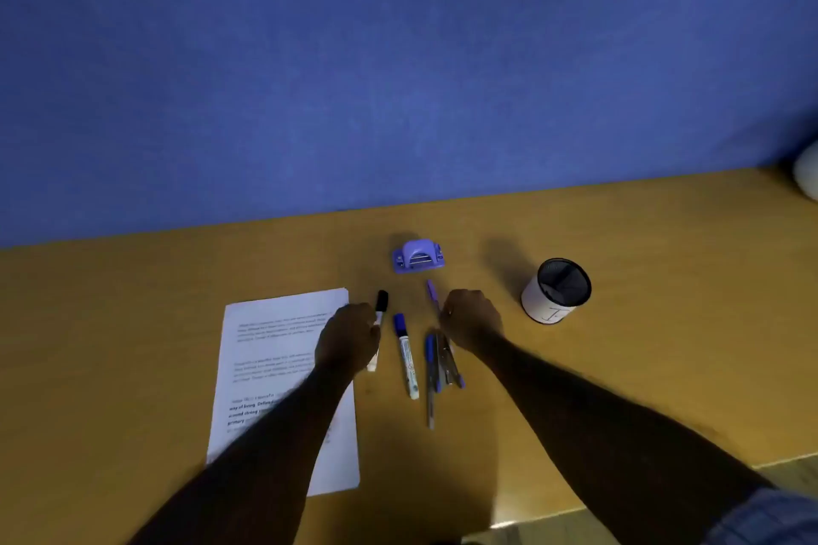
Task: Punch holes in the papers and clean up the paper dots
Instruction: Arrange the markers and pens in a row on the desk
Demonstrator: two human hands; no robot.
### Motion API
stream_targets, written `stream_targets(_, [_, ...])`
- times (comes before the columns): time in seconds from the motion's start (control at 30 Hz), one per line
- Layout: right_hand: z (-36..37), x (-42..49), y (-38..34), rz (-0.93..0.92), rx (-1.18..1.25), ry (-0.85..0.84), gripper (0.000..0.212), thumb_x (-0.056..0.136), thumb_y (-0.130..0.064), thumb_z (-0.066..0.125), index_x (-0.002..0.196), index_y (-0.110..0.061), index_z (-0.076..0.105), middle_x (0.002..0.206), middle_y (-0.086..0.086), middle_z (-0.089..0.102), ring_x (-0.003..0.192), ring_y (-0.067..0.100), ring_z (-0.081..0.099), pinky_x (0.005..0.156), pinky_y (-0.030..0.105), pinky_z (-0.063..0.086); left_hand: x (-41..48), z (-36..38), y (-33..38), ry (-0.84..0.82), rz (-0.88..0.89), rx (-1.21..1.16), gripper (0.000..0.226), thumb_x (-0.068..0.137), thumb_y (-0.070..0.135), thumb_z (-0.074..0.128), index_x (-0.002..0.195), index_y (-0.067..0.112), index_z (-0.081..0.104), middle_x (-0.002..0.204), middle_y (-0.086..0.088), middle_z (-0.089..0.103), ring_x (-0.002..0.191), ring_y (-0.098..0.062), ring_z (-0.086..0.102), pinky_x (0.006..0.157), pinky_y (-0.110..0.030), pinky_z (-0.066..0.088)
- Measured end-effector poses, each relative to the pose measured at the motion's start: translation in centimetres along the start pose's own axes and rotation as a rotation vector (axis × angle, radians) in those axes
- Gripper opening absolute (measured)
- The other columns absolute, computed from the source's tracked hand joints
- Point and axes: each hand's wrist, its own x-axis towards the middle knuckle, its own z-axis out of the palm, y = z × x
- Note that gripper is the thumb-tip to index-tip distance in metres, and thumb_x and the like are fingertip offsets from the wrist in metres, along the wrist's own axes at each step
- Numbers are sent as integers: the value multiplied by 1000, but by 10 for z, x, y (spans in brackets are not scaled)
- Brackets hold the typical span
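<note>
Blue wall (398, 58) behind wooden surface (133, 323) with papers (274, 358), hole punch (418, 256), cup (555, 292). Left hand (349, 339) curled around black-capped marker (381, 303). Right hand (471, 319) fisted over purple pen (431, 290), grip unclear.

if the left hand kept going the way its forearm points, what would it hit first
Probably the black marker right at the left hand; beyond that the hole punch, though depth is unclear.

A lilac hole punch (418, 256), white printed papers (274, 367) and a black-and-white cup (557, 291) lie on an ochre desk (133, 323).
</note>
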Motion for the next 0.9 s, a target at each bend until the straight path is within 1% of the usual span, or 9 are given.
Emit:
stream_targets(0.07, [-1,4,-3,36,11,-15,19,91,-31,59,103,-16,63,93,0,62,84,14,61,74,33,57,4,0,-2,18,-26,-19,24,95,33,55,101,12,65,98,-4,68,93,-16,64,82,-28,53])
stream_targets(0.17, [-1,9,-10,67,-11,-52,23,90,-30,62,107,-15,62,101,3,63,91,18,62,81,37,57,10,1,-2,-27,-58,0,25,95,33,55,101,11,64,98,-5,69,93,-17,65,83,-30,55])
stream_targets(0.47, [12,16,-7,116,-24,-61,19,91,-26,60,105,-13,62,100,6,64,95,22,63,86,42,56,19,13,-3,-55,-127,-72,25,92,33,60,99,9,66,93,-7,70,88,-20,68,80,-37,58])
stream_targets(0.6, [11,20,-4,127,12,-61,18,88,-27,63,100,-14,62,95,4,63,90,20,62,83,41,57,23,16,-1,-68,-163,-119,23,89,32,64,95,10,67,89,-6,70,83,-18,68,76,-32,57])
stream_targets(0.67, [10,20,-3,120,34,-59,19,84,-29,66,97,-16,61,89,0,60,84,17,62,79,38,57,24,16,-2,-68,-168,-149,22,88,31,66,89,9,67,83,-5,69,79,-17,68,71,-29,56])
stream_targets(0.7, [9,19,-3,111,42,-46,19,83,-30,68,94,-17,61,84,-2,59,78,14,61,72,33,57,25,16,-2,-66,-168,-166,21,87,30,67,86,9,66,79,-4,68,77,-17,69,68,-28,54])
stream_targets(0.77, [6,18,-1,82,100,19,16,81,-31,69,88,-19,62,76,-5,58,69,9,57,56,23,47,27,13,-3,-50,-153,-214,19,85,27,69,81,9,66,72,-1,64,73,-17,69,62,-24,50])
stream_targets(0.83, [1,17,1,48,262,74,13,81,-28,70,83,-22,59,76,-5,59,65,9,59,52,21,43,29,7,3,-9,-130,-263,16,84,25,71,84,9,68,73,0,66,70,-15,68,62,-23,50])
stream_targets(0.9, [-2,15,2,51,529,57,11,85,-20,68,87,-21,57,79,0,64,60,11,65,49,19,47,32,2,13,35,-92,-330,14,85,23,70,85,10,70,75,1,68,67,-11,66,65,-25,52])
